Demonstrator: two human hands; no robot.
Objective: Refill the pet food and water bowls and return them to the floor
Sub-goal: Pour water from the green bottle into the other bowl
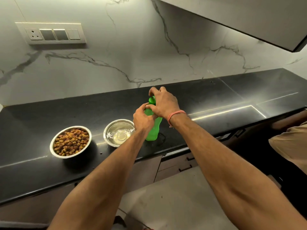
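A person works at a black kitchen desk (207,103), both hands on one green bottle (152,130) that stands upright, its long axis vertical, just right of the bowls. The left hand (143,119) curls round the bottle's neck in a steadying grip, while the right hand (163,102) closes its fingers over the cap (152,99) from above (whether fitting or loosening it cannot be told). Two steel bowls sit on the desk, well clear of the floor where they belong: the food bowl (70,141), heaped with brown kibble, farther left, and the water bowl (118,132), holding clear water, almost touching the bottle's left side. Judged from here, both bowls look filled; the left hand is nearer them, so the water bowl lies closest for lifting once the bottle is released.
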